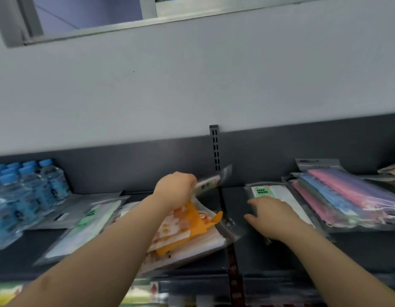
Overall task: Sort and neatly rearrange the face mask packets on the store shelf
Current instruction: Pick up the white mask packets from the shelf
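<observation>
At a store shelf (249, 253), a person's left hand (175, 189) grips one end of a thin mask packet (211, 182), held clear of the stock. The blurred packet's long axis runs from the fist up and to the right, and its far end points at the slotted upright (215, 149) on the back wall. Directly under that hand lies a slanted pile of orange-printed packets (192, 229). Right of the upright, the right hand (273, 216) rests flat, fingers spread, on a white packet (267, 192) marked "FACE MASK". This packet lies flat with its label end toward the back wall, beyond the fingertips. A stack of coloured packets (347, 202) sits just beside it, and water bottles (30, 191) stand at far left.
</observation>
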